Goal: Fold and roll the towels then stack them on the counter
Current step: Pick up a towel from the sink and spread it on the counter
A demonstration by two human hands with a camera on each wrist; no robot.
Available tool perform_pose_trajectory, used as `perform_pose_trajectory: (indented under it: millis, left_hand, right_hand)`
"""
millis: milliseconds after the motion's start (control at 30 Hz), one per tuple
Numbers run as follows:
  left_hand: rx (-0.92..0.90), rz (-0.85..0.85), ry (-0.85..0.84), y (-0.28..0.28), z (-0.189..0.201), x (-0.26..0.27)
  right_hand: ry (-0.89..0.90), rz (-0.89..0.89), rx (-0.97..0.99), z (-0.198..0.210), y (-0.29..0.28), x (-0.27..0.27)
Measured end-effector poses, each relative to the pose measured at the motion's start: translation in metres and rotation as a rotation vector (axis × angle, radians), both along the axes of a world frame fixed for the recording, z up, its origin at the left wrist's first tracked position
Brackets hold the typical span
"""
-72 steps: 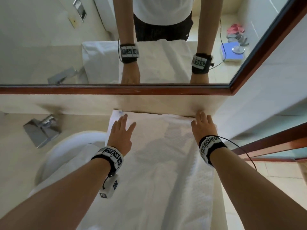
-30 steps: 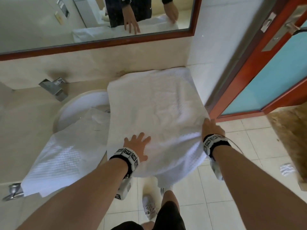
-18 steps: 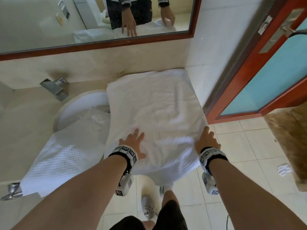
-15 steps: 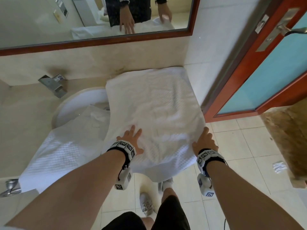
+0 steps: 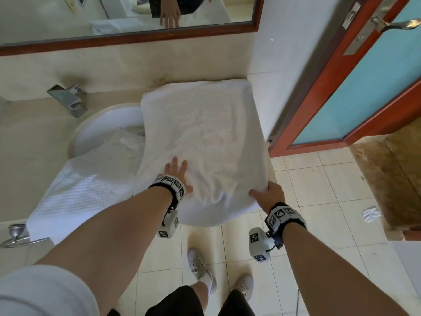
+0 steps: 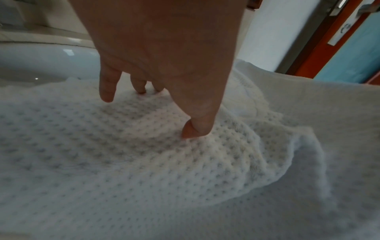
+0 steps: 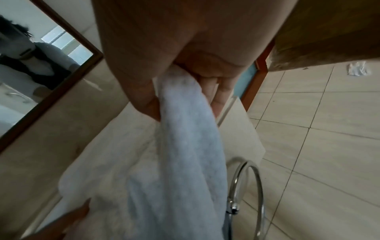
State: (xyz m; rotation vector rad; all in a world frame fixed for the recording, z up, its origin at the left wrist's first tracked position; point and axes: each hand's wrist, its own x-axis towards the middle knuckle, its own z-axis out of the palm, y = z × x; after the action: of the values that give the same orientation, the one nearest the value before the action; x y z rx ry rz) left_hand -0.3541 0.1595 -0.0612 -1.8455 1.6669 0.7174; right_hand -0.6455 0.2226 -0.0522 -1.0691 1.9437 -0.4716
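While right hand (image 5: 270, 197) is pinching towel (image 5: 205, 137) edge at lower centre, left hand (image 5: 176, 172) is pressing flat, fingers spread; overhanging fold risks sliding floorward.

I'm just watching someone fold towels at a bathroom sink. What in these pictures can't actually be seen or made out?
- Counter under the large towel: hidden by the cloth in the head view.
- Right hand fingers: tucked under the towel's edge in the head view.
- Sink: largely covered by the second towel.
- Chrome ring: cut off by the right wrist view's bottom edge.
- Left hand in the mirror: reflection cropped by the top edge.
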Motion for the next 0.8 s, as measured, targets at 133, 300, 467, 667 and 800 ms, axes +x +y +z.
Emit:
perform_pose_trajectory:
  millis: [133,300,467,667,800]
  left_hand:
    - [-0.001,-0.052,-0.139,0.000,0.007,-0.012]
    - [-0.026,-0.028,-0.187,0.010,0.008,-0.024]
    - [-0.064,0.008,-0.151,0.020,0.002,-0.027]
    - [-0.119,-0.024,-0.115,0.015,0.008,-0.026]
    - [-0.149,-0.016,-0.041,0.001,0.017,-0.017]
  right_hand:
    - [0.376,0.280,0.091,0.027,0.000,-0.021]
    - [0.735,0.405,0.186,0.046,-0.008,-0.043]
    - [0.800,0.362,0.326,0.030,0.004,-0.038]
    - [0.787,0.499,0.141,0.010,-0.001,-0.010]
    - [0.666,0.747,0.077,0.015,-0.032,0.015]
